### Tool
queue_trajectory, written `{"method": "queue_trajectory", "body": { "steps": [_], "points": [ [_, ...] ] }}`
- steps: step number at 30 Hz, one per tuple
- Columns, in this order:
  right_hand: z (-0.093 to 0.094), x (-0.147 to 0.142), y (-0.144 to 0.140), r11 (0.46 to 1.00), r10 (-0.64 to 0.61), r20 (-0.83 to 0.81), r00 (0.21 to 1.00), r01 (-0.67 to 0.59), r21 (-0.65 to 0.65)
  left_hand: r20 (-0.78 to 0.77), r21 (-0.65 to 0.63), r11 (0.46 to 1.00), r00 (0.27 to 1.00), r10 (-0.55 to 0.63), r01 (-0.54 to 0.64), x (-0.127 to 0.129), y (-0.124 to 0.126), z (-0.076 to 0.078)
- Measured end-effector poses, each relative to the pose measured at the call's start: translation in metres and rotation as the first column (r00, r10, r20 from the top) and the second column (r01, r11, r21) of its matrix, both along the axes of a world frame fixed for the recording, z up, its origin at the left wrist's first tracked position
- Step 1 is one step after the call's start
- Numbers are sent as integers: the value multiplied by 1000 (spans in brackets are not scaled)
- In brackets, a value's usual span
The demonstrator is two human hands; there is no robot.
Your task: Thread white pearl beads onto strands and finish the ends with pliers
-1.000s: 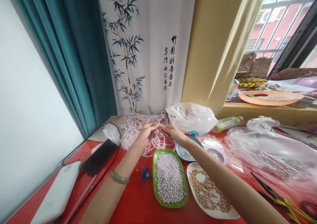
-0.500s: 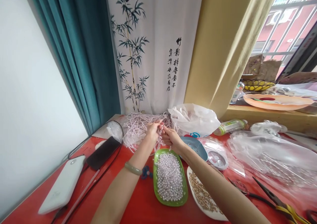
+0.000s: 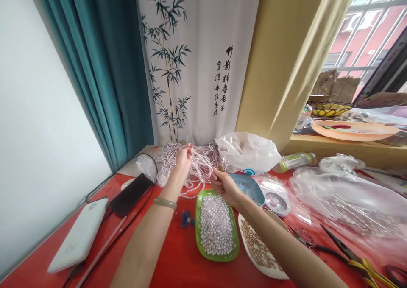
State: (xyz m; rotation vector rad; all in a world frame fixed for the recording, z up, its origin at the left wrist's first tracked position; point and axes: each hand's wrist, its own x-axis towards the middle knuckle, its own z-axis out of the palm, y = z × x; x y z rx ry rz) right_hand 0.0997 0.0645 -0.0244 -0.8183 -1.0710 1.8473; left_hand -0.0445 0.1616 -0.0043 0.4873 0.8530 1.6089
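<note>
A tangled heap of pale pink pearl strands (image 3: pixel 203 163) lies at the back of the red table (image 3: pixel 178 258). My left hand (image 3: pixel 184 156), with a green bangle on its wrist, is raised over the heap and pinches a strand. My right hand (image 3: pixel 222 184) is lower, closed on the same strand just above the far end of a green tray (image 3: pixel 197 233) full of loose pearls. The strand runs taut between both hands.
A white dish (image 3: pixel 280 273) of gold findings sits right of the green tray, with a blue dish (image 3: pixel 252 186) behind it. A white plastic bag (image 3: pixel 248 152), clear bags (image 3: pixel 349 203), pliers (image 3: pixel 352 256), a phone (image 3: pixel 130 194) and a white power bank (image 3: pixel 79 237) are also on the table.
My hands were together at the heap; now they have pulled apart, the left rising and the right drawing back toward the green tray with a strand between them.
</note>
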Motion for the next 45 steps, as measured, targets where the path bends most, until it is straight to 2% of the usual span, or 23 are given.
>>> {"method": "queue_trajectory", "body": {
  "steps": [4, 11, 15, 19, 22, 24, 27, 31, 33, 37, 45],
  "points": [
    [-9, 5, -5, 1000, -3, -6, 1000, 3, -3, 3, 40, 999, 1000, -9, 9, -13, 1, -1],
    [-15, 6, -13, 1000, -14, -3, 1000, 14, 2, -2, 71, 996, 999, -50, 50, -11, -5, -8],
    [-7, 10, -12, 996, -73, -42, 996, 75, 56, -78, 78, 971, 972, -222, 228, -16, -24, -12],
    [7, 8, -6, 987, -87, -46, 995, 92, 133, -189, 45, 892, 881, -434, 449, -23, -49, -14],
    [14, -1, -1, 976, -98, -24, 995, 101, 193, -234, 39, 821, 804, -547, 570, -20, -63, -7],
    [16, -9, 0, 968, -112, -21, 993, 114, 222, -231, 46, 799, 785, -575, 599, -14, -69, 1],
    [15, -17, 1, 962, -116, -34, 993, 121, 244, -223, 82, 822, 815, -535, 563, -4, -70, 16],
    [9, -21, -1, 956, -112, -81, 990, 129, 264, -175, 102, 911, 909, -378, 399, 2, -63, 38],
    [5, -20, -2, 950, -126, -128, 984, 157, 270, -135, 114, 938, 941, -312, 327, 2, -57, 49],
    [-3, -18, -3, 944, -144, -178, 973, 189, 269, -65, 136, 952, 962, -266, 273, -3, -46, 66],
    [-16, -20, -4, 961, -106, -187, 977, 149, 231, 51, 195, 973, 989, -136, 123, -11, -27, 90]
  ]
}}
